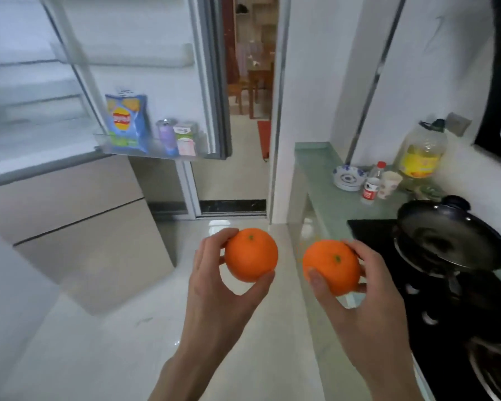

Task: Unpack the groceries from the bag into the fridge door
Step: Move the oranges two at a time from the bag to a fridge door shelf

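Note:
My left hand (214, 287) grips one orange (251, 254) and my right hand (368, 287) grips a second orange (331, 266), both held over the floor in front of me. The fridge door (156, 68) stands open at upper left. Its lower clear shelf (128, 150) holds a blue chip bag (127, 123), a purple can (167, 137) and a small carton (185, 138). An upper door shelf (145, 55) looks bare. No grocery bag is in view.
A green counter (324, 192) on the right carries a patterned bowl (348, 178), small bottles, a cup and a large oil jug (421, 151). A black wok (451, 238) sits on the dark stove (376, 233). A doorway opens straight ahead; beige fridge drawers (78, 224) lie to the left.

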Demonstrator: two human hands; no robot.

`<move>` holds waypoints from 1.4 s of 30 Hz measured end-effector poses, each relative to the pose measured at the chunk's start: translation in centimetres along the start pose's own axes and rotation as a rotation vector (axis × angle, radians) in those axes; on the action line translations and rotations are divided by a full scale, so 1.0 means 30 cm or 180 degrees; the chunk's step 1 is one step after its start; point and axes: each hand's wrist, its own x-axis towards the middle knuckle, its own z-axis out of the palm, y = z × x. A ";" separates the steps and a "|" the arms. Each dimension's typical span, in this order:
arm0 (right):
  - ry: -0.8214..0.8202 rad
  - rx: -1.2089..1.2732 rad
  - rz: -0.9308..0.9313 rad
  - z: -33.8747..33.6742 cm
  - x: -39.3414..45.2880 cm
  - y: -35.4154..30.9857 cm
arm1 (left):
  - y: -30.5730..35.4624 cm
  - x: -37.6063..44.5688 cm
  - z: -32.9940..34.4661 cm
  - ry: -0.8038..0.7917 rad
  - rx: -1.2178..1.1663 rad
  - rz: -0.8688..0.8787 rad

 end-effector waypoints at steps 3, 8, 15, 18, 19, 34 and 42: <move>-0.0273 0.0116 -0.0307 0.191 0.031 -0.116 | -0.095 0.046 -0.182 0.0357 0.0073 -0.0120; -0.0482 0.0342 -0.0587 0.496 0.061 -0.310 | -0.253 0.123 -0.463 0.0742 0.0179 -0.0152; -0.0617 0.0863 -0.0644 0.796 0.118 -0.529 | -0.439 0.260 -0.782 0.1041 0.0359 -0.0086; -0.0679 0.1008 -0.0732 0.864 0.151 -0.597 | -0.483 0.327 -0.846 0.1113 0.0328 -0.0041; -0.0707 0.1023 -0.0761 0.893 0.166 -0.618 | -0.502 0.355 -0.861 0.1118 0.0322 -0.0027; -0.0708 0.0694 -0.0509 1.380 0.473 -0.675 | -0.798 0.835 -0.916 0.1133 0.0266 -0.0098; -0.0237 0.0206 -0.0547 1.635 0.759 -0.747 | -0.927 1.235 -0.949 0.1018 0.0296 0.0052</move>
